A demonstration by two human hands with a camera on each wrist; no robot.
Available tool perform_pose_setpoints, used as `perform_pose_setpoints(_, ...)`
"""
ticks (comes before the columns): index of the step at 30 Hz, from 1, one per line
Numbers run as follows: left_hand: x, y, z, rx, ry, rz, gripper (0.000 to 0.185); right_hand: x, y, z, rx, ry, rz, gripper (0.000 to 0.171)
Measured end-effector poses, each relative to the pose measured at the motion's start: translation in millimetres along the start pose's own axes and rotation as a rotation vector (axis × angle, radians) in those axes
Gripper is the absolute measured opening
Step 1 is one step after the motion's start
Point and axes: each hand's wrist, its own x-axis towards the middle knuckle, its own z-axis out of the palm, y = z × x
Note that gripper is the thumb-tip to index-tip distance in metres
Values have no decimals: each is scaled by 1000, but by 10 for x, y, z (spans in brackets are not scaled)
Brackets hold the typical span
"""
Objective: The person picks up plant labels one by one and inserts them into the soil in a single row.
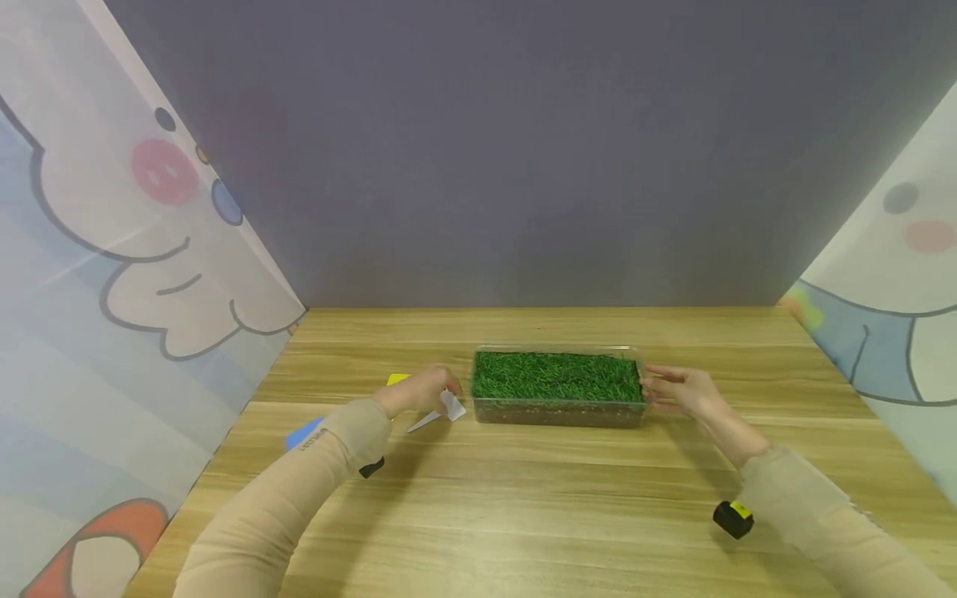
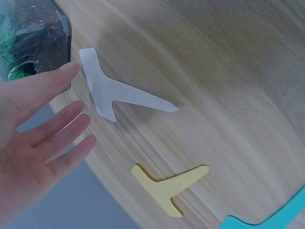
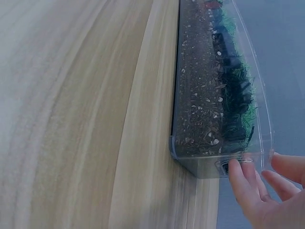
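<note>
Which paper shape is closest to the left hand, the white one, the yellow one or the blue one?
The white shape, right by the left hand's fingertips. The yellow shape and blue shape lie farther off.

Glossy clear plastic box (image 1: 557, 411), matt wooden table (image 1: 523, 498)

The box (image 1: 557, 387) sits mid-table (image 1: 523, 498), paper shapes (image 1: 441, 411) apparently just left of it.
</note>
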Motion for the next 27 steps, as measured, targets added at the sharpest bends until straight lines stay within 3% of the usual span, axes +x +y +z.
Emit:
perform_pose_setpoints(6, 6, -42, 53, -19, -6, 14, 31, -55, -51, 32, -6, -31, -13, 83)
perform_pose_setpoints(11, 3, -51, 64, -21, -19, -3, 31, -126, -125, 63, -3, -56, -20, 63)
perform_pose_setpoints(19, 41, -81, 105, 22, -20, -8, 35, -59, -39, 11, 30, -33, -7, 88)
perform_pose_setpoints(27, 97, -131, 137, 16, -42, -13, 34, -33, 1, -5, 24, -48, -32, 87)
